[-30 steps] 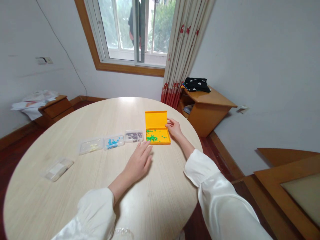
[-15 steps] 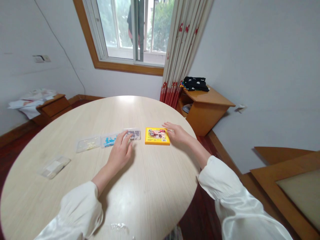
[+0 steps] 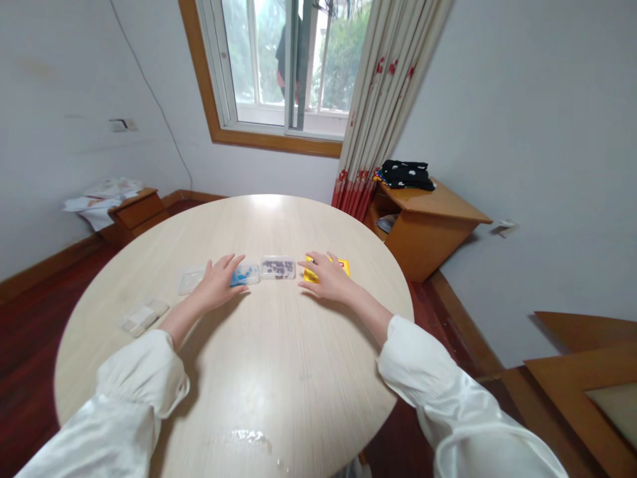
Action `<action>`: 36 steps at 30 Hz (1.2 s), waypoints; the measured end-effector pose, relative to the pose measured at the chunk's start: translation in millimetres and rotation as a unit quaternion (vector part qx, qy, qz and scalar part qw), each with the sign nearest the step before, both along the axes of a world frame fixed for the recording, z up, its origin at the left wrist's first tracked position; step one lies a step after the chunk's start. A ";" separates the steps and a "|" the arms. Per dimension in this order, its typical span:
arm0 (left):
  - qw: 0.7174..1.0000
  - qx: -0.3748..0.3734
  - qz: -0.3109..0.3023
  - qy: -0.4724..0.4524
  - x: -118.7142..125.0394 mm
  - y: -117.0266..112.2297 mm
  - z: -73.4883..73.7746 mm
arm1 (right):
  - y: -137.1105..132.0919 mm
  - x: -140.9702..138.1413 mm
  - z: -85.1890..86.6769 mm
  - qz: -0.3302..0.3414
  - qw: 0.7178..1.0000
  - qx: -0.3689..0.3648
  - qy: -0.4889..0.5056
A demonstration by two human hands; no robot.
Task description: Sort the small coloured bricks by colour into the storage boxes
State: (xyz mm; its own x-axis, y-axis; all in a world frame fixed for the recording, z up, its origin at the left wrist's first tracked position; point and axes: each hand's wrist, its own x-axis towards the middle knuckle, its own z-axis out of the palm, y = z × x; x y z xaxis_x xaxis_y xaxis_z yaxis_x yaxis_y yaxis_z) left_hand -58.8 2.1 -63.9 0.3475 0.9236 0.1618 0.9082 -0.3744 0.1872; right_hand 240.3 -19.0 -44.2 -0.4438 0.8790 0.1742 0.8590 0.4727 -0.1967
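My left hand [image 3: 217, 284], its fingers spread, is over the left part of a clear box of blue pieces [image 3: 247, 274]. Partly behind that hand and wrist lies another clear box [image 3: 190, 282]; its contents are hard to make out. Between my hands sits a clear box of dark purple pieces [image 3: 278, 268]. My right hand [image 3: 326, 277] is open, with fingers apart, above a flat yellow box [image 3: 343, 265] and covers much of it. Whether either hand touches the box below it, I cannot tell. Nearer on the left lies a closed-looking clear case [image 3: 143, 317].
All the boxes lie on a round pale wooden table [image 3: 279, 358]. Small clear, shiny bits [image 3: 249, 437] are near its front edge. A wooden cabinet [image 3: 432, 226] with folded black cloth [image 3: 407, 174] stands behind right, beside a curtain [image 3: 385, 119].
My left hand has moved left from the purple-piece box to the blue-piece box. The right hand has shifted from the yellow box's right edge to over it. The view has turned slightly left.
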 end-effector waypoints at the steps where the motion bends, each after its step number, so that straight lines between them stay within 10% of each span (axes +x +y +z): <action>1: 1.000 -0.020 -0.004 0.003 -2.8 4.5 0.1 | 7.5 -13.4 2.3 0.016 1.000 -0.010 0.001; 8: 0.999 -0.040 -0.021 0.012 -14.0 13.3 -6.4 | 52.6 -68.4 9.6 0.032 0.993 -0.095 -0.057; 16: 0.993 -0.028 -0.058 -0.098 -9.7 17.3 2.6 | 26.5 21.4 21.7 -0.033 0.998 -0.030 0.047; 23: 0.941 0.054 -0.217 -0.254 113.2 25.8 27.6 | -5.2 72.4 -13.3 -0.094 0.975 -0.089 0.181; 29: 0.940 -0.010 -0.281 -0.195 193.3 25.5 18.5 | -23.5 92.9 -20.9 -0.078 0.958 -0.038 0.273; 36: 0.954 0.023 -0.244 -0.175 139.5 26.4 29.3 | -28.1 89.5 -26.0 -0.076 0.976 0.025 0.200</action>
